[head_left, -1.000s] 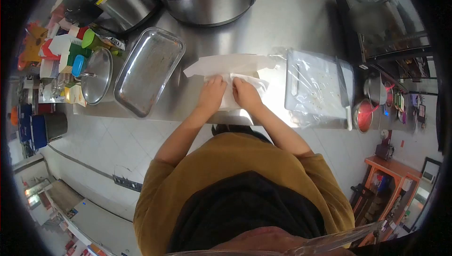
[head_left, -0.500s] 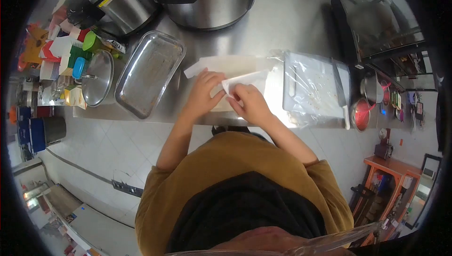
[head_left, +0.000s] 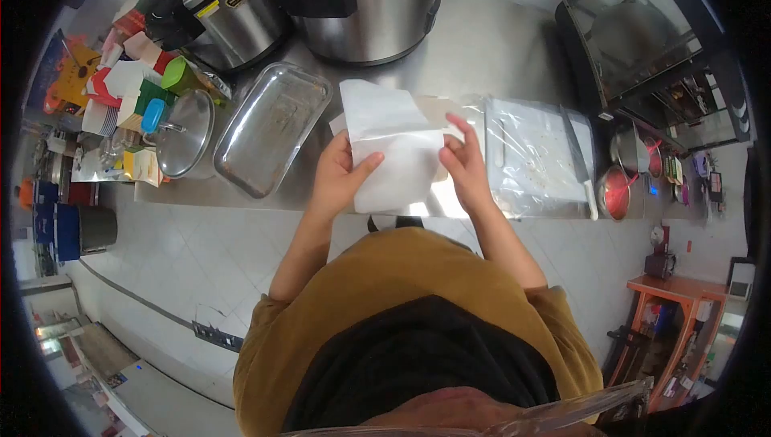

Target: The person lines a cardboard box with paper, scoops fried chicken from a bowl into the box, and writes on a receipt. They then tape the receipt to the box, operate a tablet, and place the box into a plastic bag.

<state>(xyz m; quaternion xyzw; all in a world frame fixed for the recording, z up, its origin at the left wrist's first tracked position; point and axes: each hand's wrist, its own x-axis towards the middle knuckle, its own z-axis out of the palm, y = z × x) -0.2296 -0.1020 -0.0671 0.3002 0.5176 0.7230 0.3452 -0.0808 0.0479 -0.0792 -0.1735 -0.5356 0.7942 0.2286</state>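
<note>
A white sheet of paper [head_left: 393, 160], creased across its middle, is raised above the steel counter. My left hand [head_left: 341, 176] grips its left edge, thumb on top and fingers behind. At the right edge, my right hand [head_left: 466, 160] touches the paper with its thumb, the fingers bent and partly spread. More pale paper [head_left: 438, 108] lies behind the sheet, mostly covered by it. To the right, a cutting board under clear plastic [head_left: 534, 152] carries a knife [head_left: 580, 160] along its right side.
An empty metal tray [head_left: 273, 128] and a lidded pot [head_left: 185, 136] are at the left. Two large steel cookers [head_left: 369, 19] [head_left: 233, 23] stand behind. A glass-fronted cabinet [head_left: 642, 35] is at the back right, with metal bowls [head_left: 614, 188] below it.
The paper has been lifted and opened out into a larger sheet. My right hand has moved right and its fingers have spread; my left hand now grips the left edge. The view has shifted slightly.
</note>
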